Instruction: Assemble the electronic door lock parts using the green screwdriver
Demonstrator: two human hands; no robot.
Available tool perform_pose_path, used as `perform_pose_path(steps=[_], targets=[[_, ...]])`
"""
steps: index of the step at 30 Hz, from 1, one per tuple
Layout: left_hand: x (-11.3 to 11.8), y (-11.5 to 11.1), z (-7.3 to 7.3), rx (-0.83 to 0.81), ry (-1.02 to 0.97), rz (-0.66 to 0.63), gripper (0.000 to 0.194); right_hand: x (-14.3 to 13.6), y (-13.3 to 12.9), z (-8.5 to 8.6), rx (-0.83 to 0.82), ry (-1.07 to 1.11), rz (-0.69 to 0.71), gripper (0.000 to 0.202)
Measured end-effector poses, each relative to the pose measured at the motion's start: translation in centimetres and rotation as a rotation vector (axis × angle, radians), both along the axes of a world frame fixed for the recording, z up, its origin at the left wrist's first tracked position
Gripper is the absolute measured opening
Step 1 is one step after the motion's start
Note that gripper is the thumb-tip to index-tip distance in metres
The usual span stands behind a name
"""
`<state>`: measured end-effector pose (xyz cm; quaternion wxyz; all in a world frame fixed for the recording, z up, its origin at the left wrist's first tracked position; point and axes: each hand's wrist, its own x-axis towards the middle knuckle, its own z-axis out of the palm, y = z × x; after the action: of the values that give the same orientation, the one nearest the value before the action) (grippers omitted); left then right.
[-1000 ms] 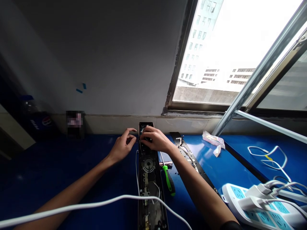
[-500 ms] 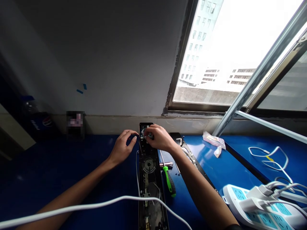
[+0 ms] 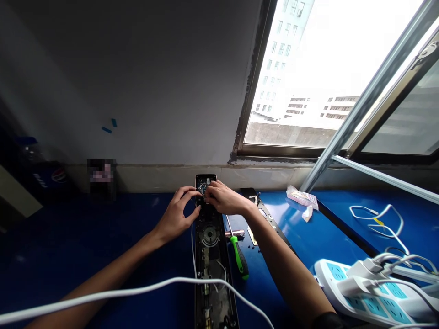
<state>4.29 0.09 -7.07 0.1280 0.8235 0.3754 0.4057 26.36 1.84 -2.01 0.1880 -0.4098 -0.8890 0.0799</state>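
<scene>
A long black device housing lies lengthwise on the blue table, its inner parts exposed, with a small circuit board at its far end. My left hand touches the housing's left edge near the board, thumb and fingers apart. My right hand is over the board from the right, its fingers pinched together; what they hold is too small to make out. A thin wire runs down the housing's left side. Just right of the housing lies a green and black screwdriver.
A black panel lies beyond the right forearm, near small screws. A white power strip with plugs sits at lower right. One white cable crosses the foreground. A plastic packet and a dark bottle stand farther off.
My left fingers have moved in to the board's edge, closer to my right fingers. My right hand has shifted slightly over the board. The whole view has turned slightly.
</scene>
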Motion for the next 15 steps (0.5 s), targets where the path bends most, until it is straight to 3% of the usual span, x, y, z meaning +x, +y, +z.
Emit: perform_pose_path(steps=[8,10,15], targets=[[0.2,-0.3,0.1,-0.011,0.005,-0.001,0.028,0.6,-0.4,1.5,0.042,0.029,-0.084,0.017],[0.2,-0.4,0.1,-0.010,0.005,0.000,0.028,1.2,-0.9,2.0,0.016,-0.001,-0.136,0.009],[0.4,-0.5,-0.2,0.001,0.031,-0.017,0.027,1.8,-1.7,2.1,-0.099,-0.131,-0.180,0.027]])
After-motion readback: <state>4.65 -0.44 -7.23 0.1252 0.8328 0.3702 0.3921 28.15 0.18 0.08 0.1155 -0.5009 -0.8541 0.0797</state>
